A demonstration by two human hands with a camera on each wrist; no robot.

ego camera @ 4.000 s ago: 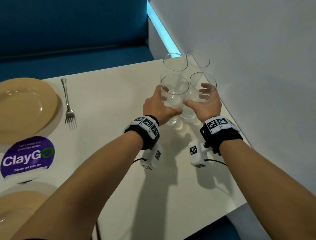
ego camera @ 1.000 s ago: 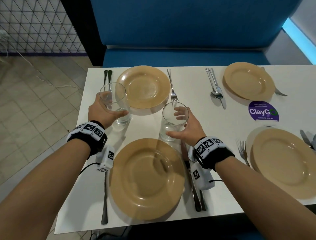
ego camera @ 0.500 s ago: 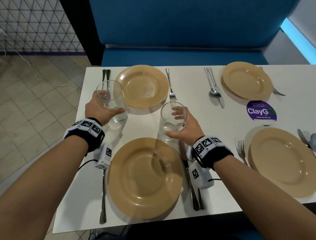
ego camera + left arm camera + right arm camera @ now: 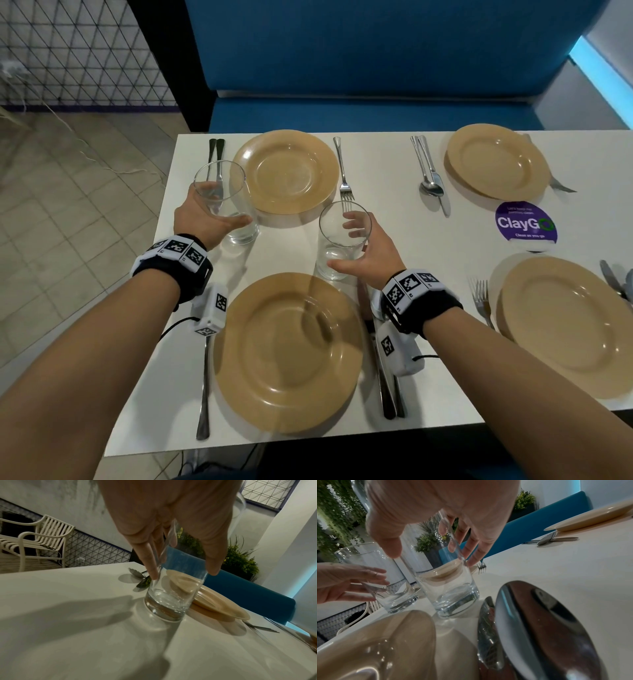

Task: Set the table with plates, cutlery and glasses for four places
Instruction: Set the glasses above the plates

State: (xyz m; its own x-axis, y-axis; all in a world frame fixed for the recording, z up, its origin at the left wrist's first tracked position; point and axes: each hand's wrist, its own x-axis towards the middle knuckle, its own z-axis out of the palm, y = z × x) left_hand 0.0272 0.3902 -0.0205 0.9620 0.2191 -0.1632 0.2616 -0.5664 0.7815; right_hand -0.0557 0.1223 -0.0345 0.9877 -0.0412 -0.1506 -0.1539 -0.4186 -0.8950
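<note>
The table [image 4: 394, 240] spans mid-frame. At centre left the far plate [image 4: 286, 171] and near plate [image 4: 287, 353] each get, I judge, one drink place. The left glass [image 4: 236, 192] and right glass [image 4: 339, 240] stand upright there. The left grip [image 4: 202, 222] and right grip [image 4: 373, 253] each loosely wrap their own glass, wrists low.

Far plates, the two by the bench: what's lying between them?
A fork, then a spoon and knife side by side, seen in the head view.

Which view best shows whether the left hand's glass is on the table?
Left wrist: the glass stands on the table, shadow joined, left hand around it. Head looks down from above; right wrist shows it small, side-on.
</note>
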